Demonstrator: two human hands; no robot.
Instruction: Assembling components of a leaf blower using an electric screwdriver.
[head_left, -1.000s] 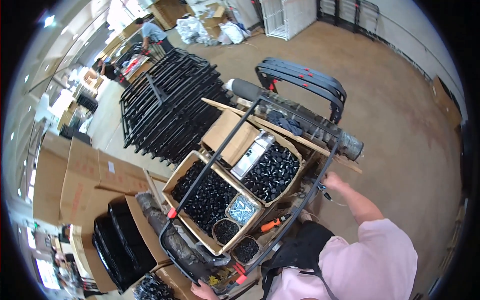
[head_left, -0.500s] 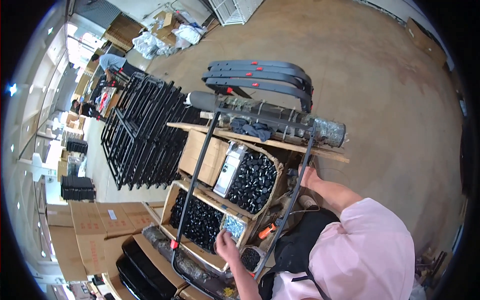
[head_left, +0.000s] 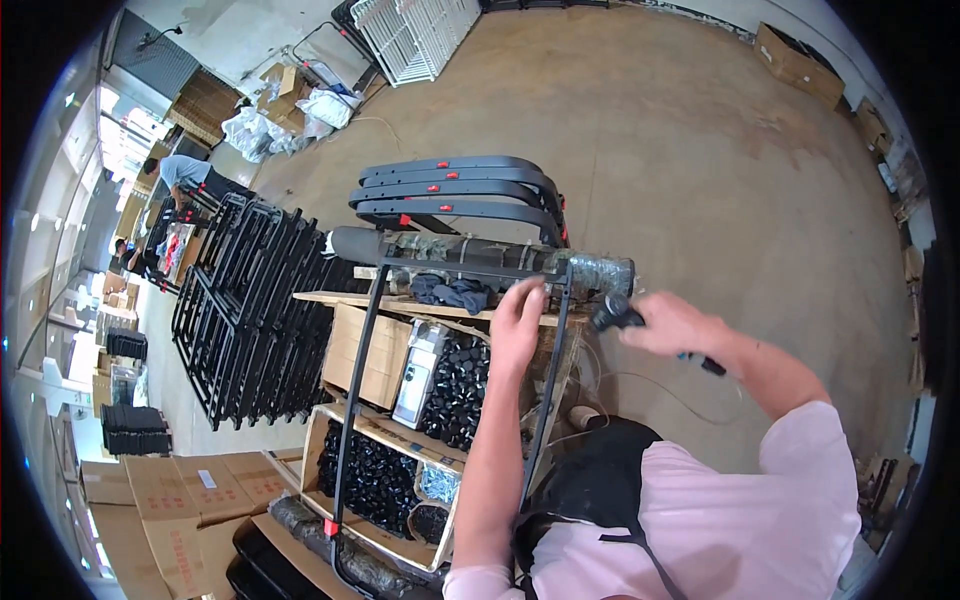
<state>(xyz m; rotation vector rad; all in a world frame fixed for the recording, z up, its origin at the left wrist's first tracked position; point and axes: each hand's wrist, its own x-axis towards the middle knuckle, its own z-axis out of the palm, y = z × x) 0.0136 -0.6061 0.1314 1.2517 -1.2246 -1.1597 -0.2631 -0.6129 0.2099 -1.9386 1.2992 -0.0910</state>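
Note:
A black metal tube frame (head_left: 357, 400) stretches across the bench in front of me. My left hand (head_left: 518, 318) is at its far bar, near the right corner. The fingers are bent together, and whatever they pinch is too small to make out. To the right of that corner, my right hand (head_left: 672, 325) grips a dark power screwdriver (head_left: 612, 314), its head pointing left toward the frame. Below lie a bin of black plastic caps (head_left: 462, 385), a second bin of black parts (head_left: 372, 478) and a small box of silvery screws (head_left: 438, 484).
A plastic-wrapped roll (head_left: 600, 272) lies behind a wooden board (head_left: 330, 298). Beyond stand curved black frames (head_left: 450, 188) with red clips. Stacked black frames (head_left: 245, 310) and cartons (head_left: 170, 510) are on the left. A thin hose (head_left: 665, 383) loops beside me; another person (head_left: 185, 172) works far left.
My left hand has left the screw box and reached the frame's far right corner. My right hand has come up from beside the bench with the power screwdriver. The view has shifted.

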